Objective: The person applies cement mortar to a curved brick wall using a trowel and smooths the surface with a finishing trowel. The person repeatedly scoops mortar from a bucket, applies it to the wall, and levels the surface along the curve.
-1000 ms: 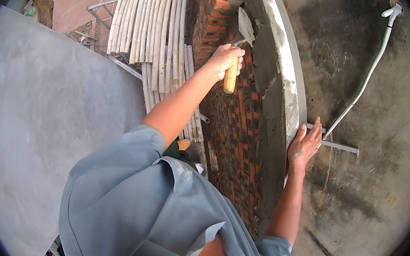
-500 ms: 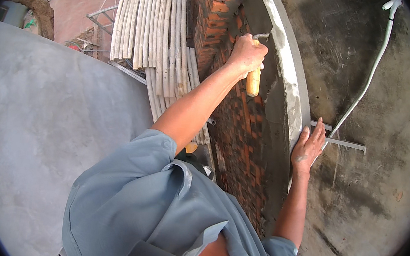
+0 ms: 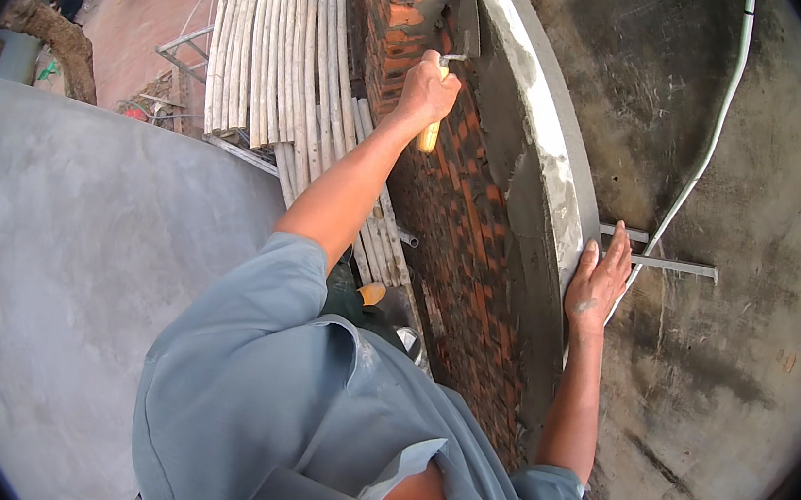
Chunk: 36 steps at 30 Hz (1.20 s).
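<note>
My left hand [image 3: 427, 92] grips the yellow wooden handle of a trowel [image 3: 470, 28], whose metal blade is turned on edge against grey mortar high on a red brick wall [image 3: 468, 257]. A long pale straight edge strip [image 3: 542, 109], streaked with white, runs along the wall's top. My right hand [image 3: 598, 276] rests on that strip with fingers extended, beside two metal bracket bars [image 3: 672, 266] that project to the right.
Long bamboo poles [image 3: 276, 42] lie stacked on the left, above a smooth grey slab [image 3: 88, 247]. A pale hose [image 3: 696, 174] crosses the stained concrete [image 3: 719, 381] on the right. Rocks, a tree trunk [image 3: 72, 35] and a dark-clothed person [image 3: 67, 0] are at the upper left.
My left hand with the trowel first rose to the right, then shifted up and leftward, with the blade now on edge. My right hand stays on the strip. The view has shifted slightly.
</note>
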{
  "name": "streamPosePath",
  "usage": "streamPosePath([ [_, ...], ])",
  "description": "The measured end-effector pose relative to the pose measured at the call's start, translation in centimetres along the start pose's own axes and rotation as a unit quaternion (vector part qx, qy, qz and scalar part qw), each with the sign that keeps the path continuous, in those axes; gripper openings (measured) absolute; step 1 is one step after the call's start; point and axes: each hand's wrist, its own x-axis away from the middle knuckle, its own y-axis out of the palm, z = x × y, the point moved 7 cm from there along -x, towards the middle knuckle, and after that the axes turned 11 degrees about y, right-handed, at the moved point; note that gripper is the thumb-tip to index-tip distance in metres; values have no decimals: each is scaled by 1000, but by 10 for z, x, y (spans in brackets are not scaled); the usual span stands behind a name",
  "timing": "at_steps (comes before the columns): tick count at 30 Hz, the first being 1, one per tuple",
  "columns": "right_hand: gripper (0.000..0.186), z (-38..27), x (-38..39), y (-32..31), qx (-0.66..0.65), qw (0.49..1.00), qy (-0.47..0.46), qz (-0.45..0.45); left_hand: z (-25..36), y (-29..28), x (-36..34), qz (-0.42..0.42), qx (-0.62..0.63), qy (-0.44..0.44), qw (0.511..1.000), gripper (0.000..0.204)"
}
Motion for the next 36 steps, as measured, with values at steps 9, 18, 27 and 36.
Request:
streamPosePath([
  [9,62,1,0,0,9,1000,6,8,-6,21,85,-52,413,-214,884,14],
  [18,61,0,1,0,-3,1000,-5,14,51,37,83,-52,427,-241,870,19],
  [27,62,1,-1,-1,-8,1000,7,13,85,21,133,-83,557,-173,808,14],
  [36,63,2,0,0,17,999,36,7,75,40,109,-91,459,-276,840,20],
])
